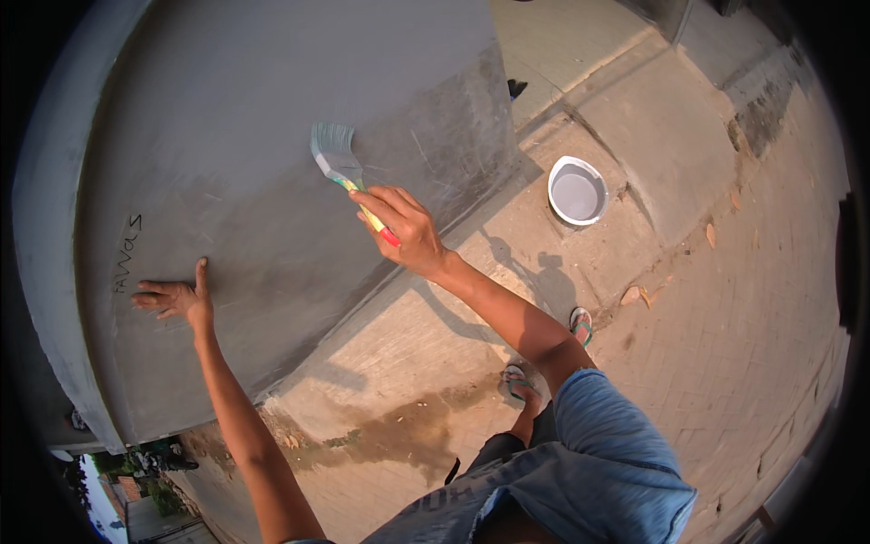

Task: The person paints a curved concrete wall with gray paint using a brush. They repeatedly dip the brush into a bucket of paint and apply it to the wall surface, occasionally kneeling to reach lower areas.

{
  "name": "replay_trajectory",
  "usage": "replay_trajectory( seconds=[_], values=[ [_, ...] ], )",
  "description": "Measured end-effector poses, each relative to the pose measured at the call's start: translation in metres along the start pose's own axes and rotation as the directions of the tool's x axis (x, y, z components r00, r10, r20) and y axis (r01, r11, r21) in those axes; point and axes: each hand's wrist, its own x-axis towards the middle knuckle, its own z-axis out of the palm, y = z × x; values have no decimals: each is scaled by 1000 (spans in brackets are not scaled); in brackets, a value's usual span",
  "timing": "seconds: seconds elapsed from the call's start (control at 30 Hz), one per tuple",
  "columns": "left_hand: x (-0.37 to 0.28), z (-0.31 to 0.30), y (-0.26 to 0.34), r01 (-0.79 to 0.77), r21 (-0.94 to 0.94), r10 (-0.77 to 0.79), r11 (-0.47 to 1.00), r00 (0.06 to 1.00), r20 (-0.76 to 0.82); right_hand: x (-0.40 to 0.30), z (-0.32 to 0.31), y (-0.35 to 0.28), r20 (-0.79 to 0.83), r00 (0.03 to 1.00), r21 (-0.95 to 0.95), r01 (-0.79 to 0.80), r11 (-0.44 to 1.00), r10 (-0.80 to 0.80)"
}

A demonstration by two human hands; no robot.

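My right hand (404, 228) grips a paintbrush (343, 163) by its yellow, green and red handle. The pale, wet-looking bristles bend against a grey wall (285, 88). Fresh, smooth grey covers the upper part of the wall, while the lower part is darker, streaked and scratched. My left hand (173, 298) rests on the wall at the left with its fingers spread and holds nothing. Handwritten letters are marked on the wall just above it. To the right of my right hand, a white bucket (578, 190) of grey paint stands on the concrete.
A concrete ledge (380, 340) runs along the wall's foot, with a dark stain beside it. Paving (734, 353) with scattered dry leaves (632, 296) lies to the right. My sandalled feet are close to the ledge. A pale wall edge (51, 204) curves along the left.
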Motion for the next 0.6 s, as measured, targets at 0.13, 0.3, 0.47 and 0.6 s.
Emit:
replay_trajectory(
  seconds=[0.13,0.3,0.47,0.6],
  values=[
    [0,-7,5,11,-46,-8,999,998,55,3,11,-19,152,988,252,-22,967,-17],
    [-4,-11,13,-38,-77,45,996,995,92,30,-55,26,-36,971,116,-233,966,238],
    [-5,-22,21,-96,-55,99,994,994,45,31,-73,51,-356,926,-216,-210,954,124],
    [-6,-17,29,-90,-85,93,992,995,21,-6,4,14,-183,983,-277,-66,959,15]
  ],
)
